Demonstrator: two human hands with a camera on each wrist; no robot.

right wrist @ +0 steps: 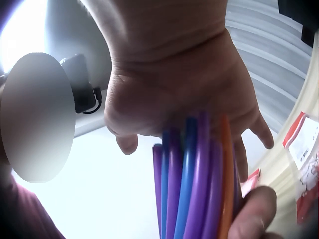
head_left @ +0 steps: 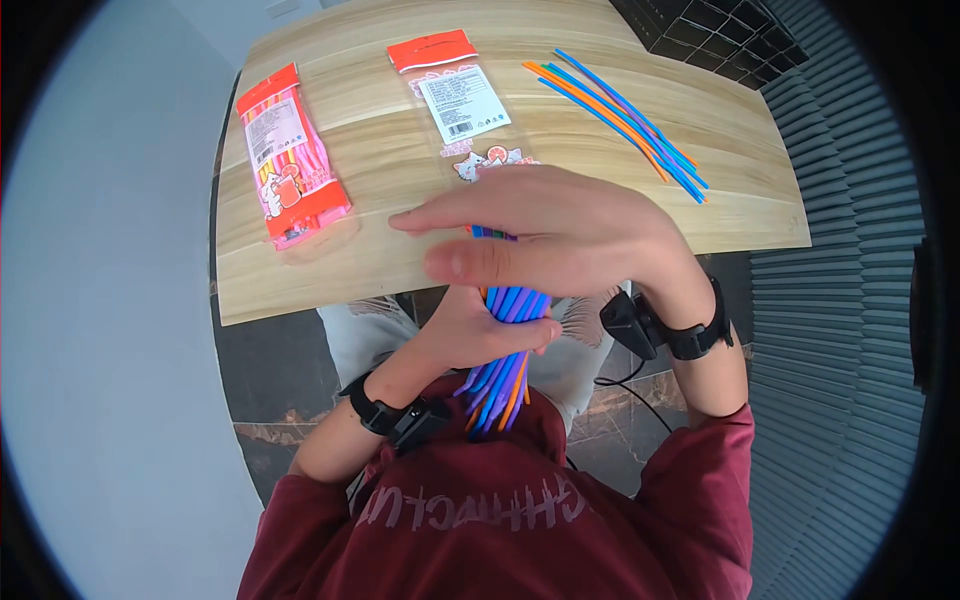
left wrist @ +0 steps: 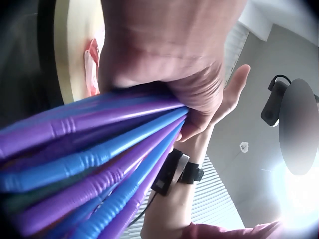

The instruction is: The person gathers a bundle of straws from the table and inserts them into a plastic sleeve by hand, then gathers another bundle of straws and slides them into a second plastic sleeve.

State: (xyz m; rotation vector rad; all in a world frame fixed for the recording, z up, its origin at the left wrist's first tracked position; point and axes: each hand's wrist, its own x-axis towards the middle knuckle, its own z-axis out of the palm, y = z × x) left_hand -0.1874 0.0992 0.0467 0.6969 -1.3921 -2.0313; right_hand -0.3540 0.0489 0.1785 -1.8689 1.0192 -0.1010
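Note:
My left hand [head_left: 465, 332] grips a thick bundle of bendy drinking straws [head_left: 498, 388], blue, purple and orange, around its middle. In the left wrist view the ribbed bends of the straws [left wrist: 89, 159] fan out below the fist. Over the bundle's upper ends lies my right hand [head_left: 560, 228], its fingers extended and thumb apart. From the right wrist view, the straw tips [right wrist: 192, 149] stand right at the right palm [right wrist: 184, 94], and the left thumb [right wrist: 254, 211] shows beside them. Part of the bundle's top is hidden under the right hand in the head view.
On the wooden table [head_left: 360, 170] a red-topped bag of pink and orange straws [head_left: 290, 160] lies at left. A clear labelled packet [head_left: 465, 105] is at the middle back. Several loose blue and orange straws [head_left: 625, 122] lie at right, near a black tiled-looking box [head_left: 715, 35].

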